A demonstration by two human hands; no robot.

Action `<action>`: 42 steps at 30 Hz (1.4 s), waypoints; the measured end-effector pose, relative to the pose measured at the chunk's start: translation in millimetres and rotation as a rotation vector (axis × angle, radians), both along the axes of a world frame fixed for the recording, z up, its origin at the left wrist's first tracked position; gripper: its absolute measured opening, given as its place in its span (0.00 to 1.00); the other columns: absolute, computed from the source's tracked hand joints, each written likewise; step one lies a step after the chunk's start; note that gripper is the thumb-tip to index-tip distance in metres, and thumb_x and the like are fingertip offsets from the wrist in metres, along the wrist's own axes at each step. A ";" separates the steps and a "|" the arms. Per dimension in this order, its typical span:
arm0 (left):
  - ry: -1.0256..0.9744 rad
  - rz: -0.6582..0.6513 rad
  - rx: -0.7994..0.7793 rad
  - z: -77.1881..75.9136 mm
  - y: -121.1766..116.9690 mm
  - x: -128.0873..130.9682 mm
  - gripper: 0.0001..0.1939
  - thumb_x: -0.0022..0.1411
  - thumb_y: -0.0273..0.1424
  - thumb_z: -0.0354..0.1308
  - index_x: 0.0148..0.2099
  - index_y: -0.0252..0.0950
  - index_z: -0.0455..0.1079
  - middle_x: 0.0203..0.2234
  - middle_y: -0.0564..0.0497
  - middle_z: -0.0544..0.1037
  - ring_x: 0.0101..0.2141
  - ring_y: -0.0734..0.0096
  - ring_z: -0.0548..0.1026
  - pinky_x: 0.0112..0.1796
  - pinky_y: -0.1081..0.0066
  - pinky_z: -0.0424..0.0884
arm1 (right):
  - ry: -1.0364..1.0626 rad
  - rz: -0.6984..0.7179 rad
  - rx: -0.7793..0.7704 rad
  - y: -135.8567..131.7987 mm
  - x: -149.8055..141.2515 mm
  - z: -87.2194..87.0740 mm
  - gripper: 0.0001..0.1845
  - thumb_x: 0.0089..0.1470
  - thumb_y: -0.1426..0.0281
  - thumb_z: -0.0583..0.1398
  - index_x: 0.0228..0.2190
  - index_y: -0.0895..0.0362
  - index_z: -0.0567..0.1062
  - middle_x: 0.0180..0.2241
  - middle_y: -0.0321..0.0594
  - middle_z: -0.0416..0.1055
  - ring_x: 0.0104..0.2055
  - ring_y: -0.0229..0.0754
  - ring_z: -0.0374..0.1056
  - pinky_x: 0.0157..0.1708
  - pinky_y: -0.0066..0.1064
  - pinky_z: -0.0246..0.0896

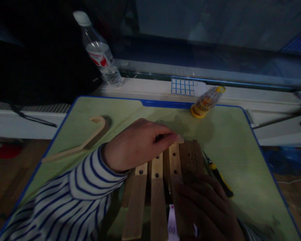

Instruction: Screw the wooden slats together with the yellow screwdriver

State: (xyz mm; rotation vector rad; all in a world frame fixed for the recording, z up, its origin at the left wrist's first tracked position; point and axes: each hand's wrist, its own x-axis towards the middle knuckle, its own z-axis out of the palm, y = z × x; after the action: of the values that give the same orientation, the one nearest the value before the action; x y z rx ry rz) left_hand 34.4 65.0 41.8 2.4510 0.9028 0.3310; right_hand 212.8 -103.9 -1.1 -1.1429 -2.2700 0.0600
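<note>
Three light wooden strips lie side by side across a brown wooden block (199,157): a left strip (135,211), a middle strip (158,204) and a right strip (175,162). Dark round screw heads or holes show on their upper parts. My left hand (137,144) reaches over the block, its thumb and index finger pinched at the far end of the right strip. Lower down, my right hand (210,209), in deep shadow, has its fingers over the same strip; its thumb is hidden. A pale purple printed strip (172,222) shows below the block, between the middle and right strips.
On the pale green, blue-edged table, a curved wooden piece (86,142) lies left, a yellow-black screwdriver (219,177) right. A yellow-capped clear container (207,102) stands at the back edge. Behind are a water bottle (100,53) and a blue-grid card (183,87) on the sill.
</note>
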 end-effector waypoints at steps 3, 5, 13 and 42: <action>0.009 0.004 0.003 0.0 -0.3 0.0 0.17 0.66 0.42 0.47 0.41 0.44 0.77 0.27 0.55 0.80 0.27 0.75 0.76 0.27 0.75 0.62 | -0.005 -0.001 0.005 0.9 -0.4 1.0 0.18 0.59 0.59 0.53 0.36 0.61 0.74 0.38 0.42 0.78 0.41 0.41 0.71 0.47 0.39 0.62; 0.018 0.007 -0.001 0.1 -0.3 0.1 0.17 0.66 0.41 0.46 0.42 0.44 0.76 0.27 0.55 0.80 0.28 0.74 0.76 0.28 0.75 0.63 | -0.008 -0.005 0.001 2.1 -1.4 2.3 0.19 0.59 0.58 0.53 0.36 0.61 0.74 0.38 0.42 0.78 0.41 0.41 0.71 0.47 0.39 0.62; 0.017 0.002 -0.021 -0.1 0.1 0.6 0.17 0.66 0.42 0.47 0.42 0.46 0.76 0.29 0.55 0.81 0.30 0.72 0.78 0.30 0.75 0.65 | -0.007 0.001 0.023 5.4 -3.9 6.0 0.19 0.60 0.59 0.52 0.36 0.61 0.74 0.35 0.42 0.79 0.38 0.41 0.71 0.46 0.39 0.63; 0.027 0.002 -0.018 0.0 -0.1 0.8 0.17 0.67 0.41 0.46 0.43 0.45 0.75 0.30 0.54 0.81 0.31 0.72 0.77 0.31 0.74 0.64 | -0.016 -0.020 0.040 6.1 -7.2 5.3 0.21 0.60 0.57 0.50 0.38 0.62 0.73 0.37 0.44 0.78 0.41 0.43 0.72 0.45 0.41 0.66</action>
State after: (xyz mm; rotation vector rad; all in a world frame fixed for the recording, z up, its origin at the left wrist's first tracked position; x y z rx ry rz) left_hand 35.2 64.9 41.8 2.4441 0.9155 0.2897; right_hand 205.6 -97.8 4.2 -1.1493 -2.2636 -0.0020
